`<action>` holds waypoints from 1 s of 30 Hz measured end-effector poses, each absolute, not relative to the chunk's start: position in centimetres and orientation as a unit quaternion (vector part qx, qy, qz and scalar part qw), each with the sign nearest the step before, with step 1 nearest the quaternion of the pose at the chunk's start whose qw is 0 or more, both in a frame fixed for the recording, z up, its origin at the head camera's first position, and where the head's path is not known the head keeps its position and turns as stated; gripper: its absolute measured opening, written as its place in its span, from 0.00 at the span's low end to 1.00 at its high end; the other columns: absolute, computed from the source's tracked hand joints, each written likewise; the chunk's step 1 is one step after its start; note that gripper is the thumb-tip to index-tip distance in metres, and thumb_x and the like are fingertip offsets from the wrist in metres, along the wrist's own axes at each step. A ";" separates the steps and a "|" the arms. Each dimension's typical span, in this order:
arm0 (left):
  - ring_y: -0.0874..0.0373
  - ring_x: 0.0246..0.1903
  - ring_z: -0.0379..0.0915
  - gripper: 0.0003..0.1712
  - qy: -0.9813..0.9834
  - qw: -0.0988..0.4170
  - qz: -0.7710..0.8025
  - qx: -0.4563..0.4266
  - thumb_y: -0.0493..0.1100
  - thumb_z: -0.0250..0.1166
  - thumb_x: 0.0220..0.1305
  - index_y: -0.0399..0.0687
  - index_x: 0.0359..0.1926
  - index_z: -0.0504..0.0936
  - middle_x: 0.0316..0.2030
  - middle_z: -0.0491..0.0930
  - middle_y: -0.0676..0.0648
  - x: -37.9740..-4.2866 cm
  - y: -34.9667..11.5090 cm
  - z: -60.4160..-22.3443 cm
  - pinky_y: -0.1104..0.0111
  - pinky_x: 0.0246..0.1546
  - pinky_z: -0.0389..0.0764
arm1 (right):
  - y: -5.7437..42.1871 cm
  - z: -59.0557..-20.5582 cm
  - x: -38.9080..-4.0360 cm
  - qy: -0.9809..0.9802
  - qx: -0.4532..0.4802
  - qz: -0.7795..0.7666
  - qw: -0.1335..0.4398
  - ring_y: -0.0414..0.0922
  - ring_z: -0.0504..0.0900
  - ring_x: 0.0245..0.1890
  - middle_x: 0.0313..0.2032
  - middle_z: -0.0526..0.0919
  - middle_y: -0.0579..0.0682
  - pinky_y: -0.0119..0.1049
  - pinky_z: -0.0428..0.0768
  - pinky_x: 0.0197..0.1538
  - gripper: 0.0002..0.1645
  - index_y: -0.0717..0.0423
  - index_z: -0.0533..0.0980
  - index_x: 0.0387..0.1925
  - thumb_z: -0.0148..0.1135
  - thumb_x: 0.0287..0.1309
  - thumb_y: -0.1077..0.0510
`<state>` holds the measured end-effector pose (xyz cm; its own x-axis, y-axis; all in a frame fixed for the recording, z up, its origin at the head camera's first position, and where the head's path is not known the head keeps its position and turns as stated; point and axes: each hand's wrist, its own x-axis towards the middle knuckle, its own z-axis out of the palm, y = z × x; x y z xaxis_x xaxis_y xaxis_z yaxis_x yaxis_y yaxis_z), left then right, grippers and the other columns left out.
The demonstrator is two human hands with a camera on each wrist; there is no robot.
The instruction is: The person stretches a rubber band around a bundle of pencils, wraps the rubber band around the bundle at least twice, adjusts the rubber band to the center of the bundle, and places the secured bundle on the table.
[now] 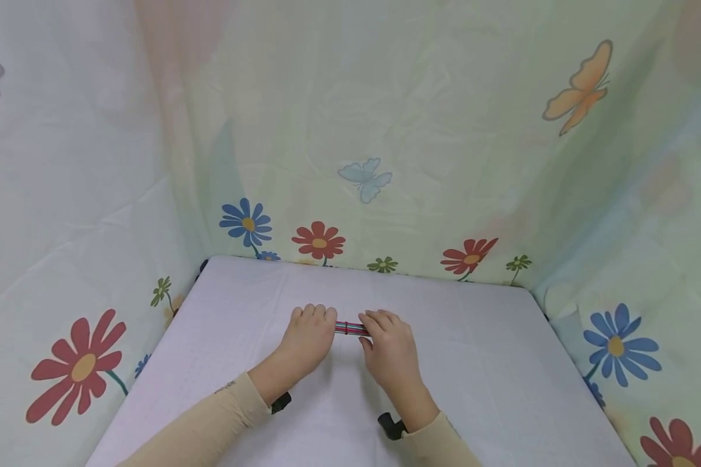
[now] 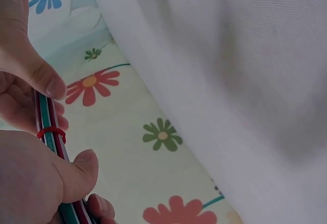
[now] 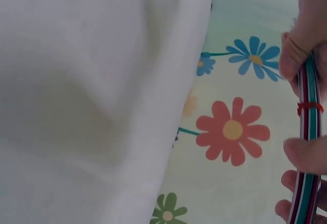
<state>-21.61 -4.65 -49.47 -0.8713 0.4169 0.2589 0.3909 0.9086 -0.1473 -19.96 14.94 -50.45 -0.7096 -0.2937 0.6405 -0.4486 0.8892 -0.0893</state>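
Observation:
Above the middle of the table, both hands hold a slim bundle of pencil-like sticks point(image 1: 353, 329) in teal, dark red and white stripes. A red elastic band point(image 3: 310, 106) goes round the bundle between the two hands. My left hand point(image 1: 308, 336) grips the left end, its fingers curled over it in the head view. On the other end, my right hand point(image 1: 391, 349) holds the bundle between thumb and fingers. Both thumbs lie along the sticks in the wrist views. The hands cover the bundle's outer parts in the head view.
A pale cloth covers the table point(image 1: 473, 363). Behind and on both sides hangs a curtain point(image 1: 432, 130) printed with flowers and butterflies. Dark wrist devices point(image 1: 391, 426) show at the beige sleeves point(image 1: 210, 415).

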 end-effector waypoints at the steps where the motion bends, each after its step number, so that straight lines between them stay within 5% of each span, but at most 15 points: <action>1: 0.54 0.39 0.74 0.14 -0.965 0.149 0.042 -0.211 0.49 0.70 0.75 0.47 0.50 0.77 0.38 0.80 0.49 -21.6 -4.6 -49.5 0.61 0.40 0.72 | 14.8 -50.5 -19.9 -0.913 0.205 0.117 0.333 0.55 0.89 0.55 0.51 0.92 0.52 0.57 0.86 0.56 0.27 0.54 0.89 0.53 0.86 0.48 0.63; 6: 0.55 0.39 0.72 0.14 -0.961 0.164 0.038 -0.218 0.47 0.70 0.74 0.47 0.50 0.76 0.38 0.79 0.49 -21.4 -4.6 -49.5 0.63 0.38 0.70 | 14.2 -50.7 -19.7 -0.908 0.197 0.099 0.355 0.55 0.90 0.50 0.47 0.93 0.53 0.50 0.88 0.51 0.22 0.58 0.88 0.51 0.82 0.53 0.66; 12: 0.51 0.41 0.73 0.11 -0.961 0.194 0.024 -0.194 0.44 0.69 0.74 0.48 0.49 0.77 0.37 0.77 0.48 -21.0 -4.4 -49.6 0.55 0.45 0.72 | 13.8 -51.2 -19.8 -0.935 0.170 0.057 0.306 0.56 0.85 0.48 0.46 0.89 0.55 0.46 0.85 0.48 0.19 0.61 0.83 0.56 0.75 0.64 0.64; 24: 0.54 0.31 0.65 0.14 -0.950 0.262 0.039 -0.163 0.45 0.69 0.72 0.49 0.35 0.72 0.28 0.71 0.49 -20.7 -3.9 -50.4 0.64 0.29 0.54 | 13.3 -51.4 -19.6 -0.954 0.162 0.031 0.250 0.48 0.61 0.30 0.30 0.70 0.51 0.37 0.58 0.32 0.18 0.57 0.70 0.38 0.69 0.71 0.50; 30: 0.53 0.31 0.69 0.12 -0.962 0.229 0.023 -0.146 0.43 0.67 0.73 0.47 0.34 0.72 0.28 0.74 0.48 -20.7 -3.9 -50.2 0.62 0.28 0.65 | 13.2 -51.4 -19.6 -0.954 0.147 0.036 0.257 0.51 0.71 0.37 0.35 0.76 0.52 0.43 0.70 0.37 0.15 0.56 0.75 0.42 0.71 0.70 0.51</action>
